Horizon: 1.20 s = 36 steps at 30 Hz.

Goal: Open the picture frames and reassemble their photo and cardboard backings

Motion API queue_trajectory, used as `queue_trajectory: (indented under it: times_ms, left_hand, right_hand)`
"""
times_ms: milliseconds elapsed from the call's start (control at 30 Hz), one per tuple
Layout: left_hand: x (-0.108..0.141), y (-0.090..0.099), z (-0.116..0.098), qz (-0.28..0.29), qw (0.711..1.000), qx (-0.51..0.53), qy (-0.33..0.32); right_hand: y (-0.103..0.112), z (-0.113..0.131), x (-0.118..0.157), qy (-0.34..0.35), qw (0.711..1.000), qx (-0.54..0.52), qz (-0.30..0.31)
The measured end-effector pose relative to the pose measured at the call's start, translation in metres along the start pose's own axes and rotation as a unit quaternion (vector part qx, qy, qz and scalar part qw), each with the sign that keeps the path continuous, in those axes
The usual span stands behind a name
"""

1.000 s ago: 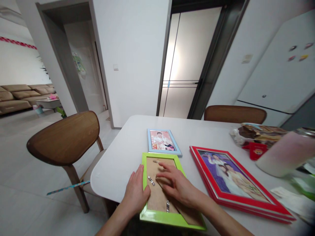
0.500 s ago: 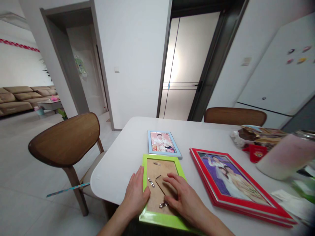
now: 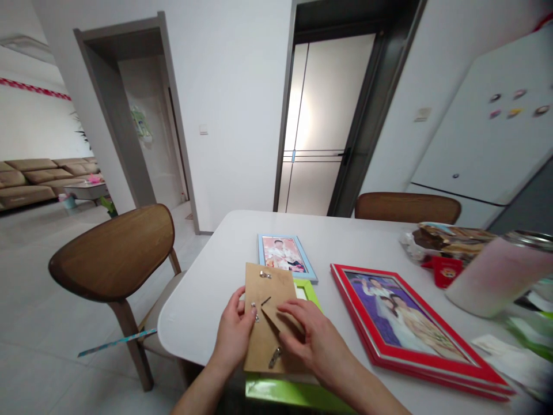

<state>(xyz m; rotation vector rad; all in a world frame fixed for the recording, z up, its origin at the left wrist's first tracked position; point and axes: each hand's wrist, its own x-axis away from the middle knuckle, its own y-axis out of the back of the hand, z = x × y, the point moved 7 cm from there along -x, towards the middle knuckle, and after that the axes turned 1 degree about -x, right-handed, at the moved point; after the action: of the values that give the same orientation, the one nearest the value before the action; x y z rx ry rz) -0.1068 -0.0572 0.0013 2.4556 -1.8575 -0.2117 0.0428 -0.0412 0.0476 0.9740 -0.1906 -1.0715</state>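
A brown picture-frame backing board (image 3: 280,285) with metal clips and a stand flap is raised above the lime-green photo frame (image 3: 294,389). My left hand (image 3: 235,331) grips the board's left edge, thumb on top and fingers beneath. On the other side, my right hand (image 3: 317,337) has its curled fingers and thumb at the stand flap, holding the board there. The green frame's lower bar and upper right corner show, while the board covers most of the rest. Just behind lies a light-blue photo frame (image 3: 309,266), partly hidden by the board.
Red photo frames (image 3: 360,328) lie stacked to the right on the white table (image 3: 203,300). Past them stand a pink-and-white tumbler (image 3: 488,288), a red packet (image 3: 447,271), tissues (image 3: 503,357) and a plastic bag (image 3: 410,242). A wooden chair (image 3: 116,253) is at the left.
The backing board has come up out of the green frame, lifted by both hands and shifted slightly left. My left hand has gone from the frame's edge to the board's edge.
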Motion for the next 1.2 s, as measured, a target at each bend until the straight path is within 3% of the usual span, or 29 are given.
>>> queue_trajectory:
  times_ms: [67, 167, 333, 433, 533, 600, 700, 767, 833, 900, 1067, 1200]
  left_hand:
    - [-0.001, 0.015, 0.003, -0.004, 0.998, 0.046, 0.032]
    - [-0.002, 0.054, 0.014, -0.035, 0.995, 0.065, 0.071]
    - [-0.004, 0.115, 0.039, -0.06, 0.992, 0.034, 0.109]
    - [-0.01, 0.135, 0.045, -0.063, 0.992, -0.023, 0.107]
    - [-0.013, 0.14, 0.035, -0.091, 0.988, -0.101, 0.073]
    - [-0.008, 0.127, 0.02, -0.103, 0.983, -0.15, 0.027]
    - [0.011, 0.075, -0.003, -0.049, 0.979, -0.196, -0.041]
    - [0.03, 0.025, -0.012, 0.051, 0.973, -0.215, -0.064]
    - [0.05, -0.025, -0.014, 0.202, 0.934, -0.285, -0.076]
    - [0.062, -0.053, -0.016, 0.26, 0.907, -0.322, -0.079]
    - [0.056, -0.065, -0.027, 0.206, 0.925, -0.31, -0.08]
    - [0.057, -0.07, -0.044, 0.192, 0.923, -0.299, -0.148]
  right_hand:
    - [0.006, -0.013, 0.0, -0.017, 1.0, 0.003, -0.02]
    - [0.01, -0.048, 0.005, -0.08, 0.995, 0.06, -0.03]
    - [0.003, -0.09, 0.014, -0.161, 0.976, 0.145, 0.012]
    - [0.001, -0.091, 0.012, -0.163, 0.977, 0.139, 0.015]
    - [0.009, -0.093, 0.01, -0.194, 0.977, 0.092, -0.012]
    - [0.011, -0.099, 0.012, -0.248, 0.968, -0.01, -0.027]
    - [0.003, -0.099, 0.021, -0.318, 0.911, -0.259, -0.03]
    - [-0.003, -0.09, 0.026, -0.333, 0.856, -0.395, -0.029]
    - [-0.007, -0.077, 0.029, -0.328, 0.815, -0.477, -0.022]
    - [-0.008, -0.065, 0.029, -0.313, 0.795, -0.52, -0.015]
    - [0.006, -0.05, 0.029, -0.295, 0.786, -0.54, -0.062]
    - [0.021, -0.041, 0.027, -0.291, 0.765, -0.565, -0.101]
